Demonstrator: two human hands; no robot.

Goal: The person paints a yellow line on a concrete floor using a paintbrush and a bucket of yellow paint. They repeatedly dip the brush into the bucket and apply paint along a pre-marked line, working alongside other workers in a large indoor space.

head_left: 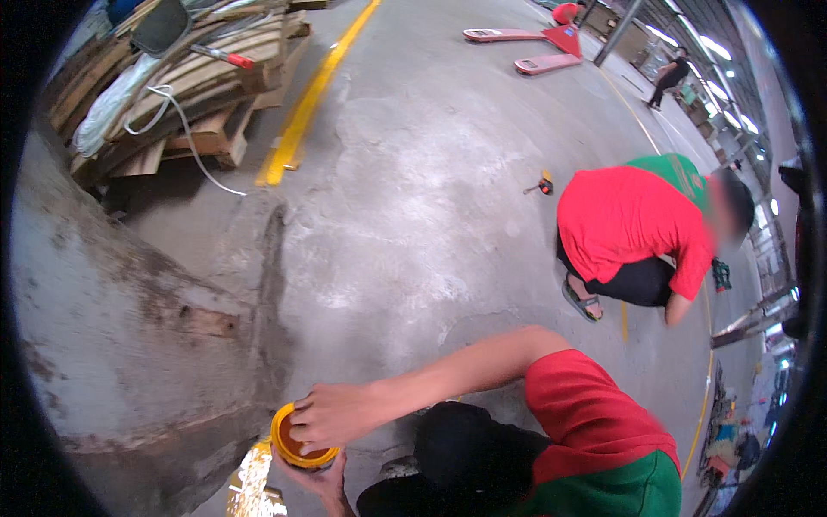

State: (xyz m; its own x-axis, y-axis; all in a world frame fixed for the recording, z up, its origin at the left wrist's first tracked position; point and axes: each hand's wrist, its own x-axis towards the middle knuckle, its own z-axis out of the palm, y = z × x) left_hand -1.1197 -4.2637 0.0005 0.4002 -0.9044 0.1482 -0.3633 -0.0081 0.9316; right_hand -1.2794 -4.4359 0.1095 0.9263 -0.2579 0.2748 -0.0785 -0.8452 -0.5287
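A roll of yellow tape [283,429] with a brown core is between my hands, low in the view beside the base of the worn wall. My right hand [332,415] grips it from above, its bent fingers reaching over the rim into the core; the fingertips are hidden. From below, my left hand [320,479] supports the roll, thumb and fingers around its underside. A glossy yellow strip [256,479] shines next to the roll and seems to come off it; where the two join is unclear.
To my right a person in a red and green shirt [633,215] crouches. A small orange-black tool [544,183] lies on the concrete floor [405,215]. Wooden pallets and boards [211,129] stand at the far left, by a yellow floor line [314,86]. Farther off is a red pallet jack [560,40].
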